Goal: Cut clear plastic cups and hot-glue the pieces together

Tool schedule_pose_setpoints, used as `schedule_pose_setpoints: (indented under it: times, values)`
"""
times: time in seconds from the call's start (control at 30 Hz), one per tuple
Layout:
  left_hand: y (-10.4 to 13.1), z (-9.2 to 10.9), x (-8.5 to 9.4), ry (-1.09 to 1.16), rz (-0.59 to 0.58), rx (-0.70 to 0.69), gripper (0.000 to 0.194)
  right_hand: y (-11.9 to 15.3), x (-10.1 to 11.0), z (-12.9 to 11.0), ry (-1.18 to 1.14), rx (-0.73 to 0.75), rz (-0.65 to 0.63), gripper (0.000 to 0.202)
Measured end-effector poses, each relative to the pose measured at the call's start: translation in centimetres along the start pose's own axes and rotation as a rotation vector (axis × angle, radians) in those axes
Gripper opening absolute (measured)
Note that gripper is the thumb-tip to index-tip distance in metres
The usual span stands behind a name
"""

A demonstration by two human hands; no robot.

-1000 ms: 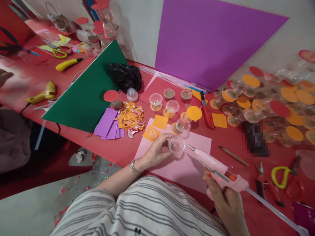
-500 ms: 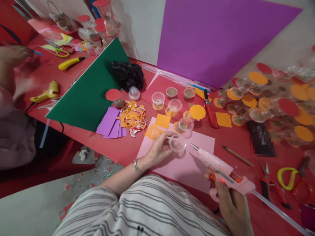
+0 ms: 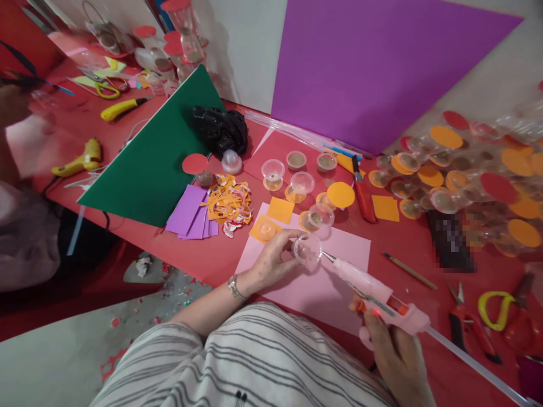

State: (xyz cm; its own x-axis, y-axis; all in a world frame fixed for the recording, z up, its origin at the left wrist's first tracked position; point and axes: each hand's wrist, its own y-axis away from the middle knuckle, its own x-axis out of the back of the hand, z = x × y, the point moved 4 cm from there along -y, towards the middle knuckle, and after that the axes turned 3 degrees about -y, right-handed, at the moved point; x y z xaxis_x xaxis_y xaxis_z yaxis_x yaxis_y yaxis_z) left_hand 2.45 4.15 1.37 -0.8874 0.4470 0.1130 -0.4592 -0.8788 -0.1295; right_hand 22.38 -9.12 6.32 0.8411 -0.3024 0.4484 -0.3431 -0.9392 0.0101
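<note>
Between the fingertips of my left hand (image 3: 278,260) is a small clear plastic cup (image 3: 308,252), tilted above a pink sheet (image 3: 339,282). My right hand (image 3: 396,353) is wrapped round the handle of a pink glue gun (image 3: 369,285), which has a clear glue stick in its back. The metal nozzle is at the right edge of the cup, touching it or very close. Behind the cup lie an orange paper square (image 3: 280,210) and another with a clear piece on it. Clear cups joined in pairs (image 3: 321,215) stand just beyond.
Orange paper scraps (image 3: 229,200) and purple cards (image 3: 189,212) lie left. A red cutter (image 3: 365,195), brush (image 3: 409,270), pliers (image 3: 470,328) and many cup pairs (image 3: 445,198) are on the right. A green board (image 3: 156,164) stands before a co-worker's arm (image 3: 12,107).
My right hand has moved the glue gun left, bringing its nozzle to the cup. My left hand and the cup have shifted slightly. The co-worker's arm has moved too.
</note>
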Motion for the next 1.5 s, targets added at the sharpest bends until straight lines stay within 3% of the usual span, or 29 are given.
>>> schedule_pose_setpoints:
  times: [0.17, 0.57, 1.0, 1.27, 1.5]
  values:
    - [0.0, 0.2, -0.1, -0.001, -0.030, -0.017, 0.043, -0.1, -0.2, 0.1, -0.003, 0.001, -0.027, 0.041]
    - [-0.1, 0.4, 0.1, -0.048, -0.026, -0.054, 0.043, -0.4, 0.0, -0.9, -0.027, -0.105, 0.040, 0.047]
    - [-0.1, -0.1, 0.1, -0.007, -0.002, -0.038, 0.044, 0.1, 0.3, 0.4, 0.044, 0.020, 0.015, 0.041]
    - [-0.1, 0.3, 0.2, -0.038, -0.035, -0.099, 0.045, -0.4, 0.1, -0.6, 0.065, -0.008, 0.056, 0.049]
    - [0.0, 0.7, 0.2, -0.080, -0.072, -0.125, 0.043, -0.3, 0.3, 0.0, 0.115, -0.006, 0.044, 0.055]
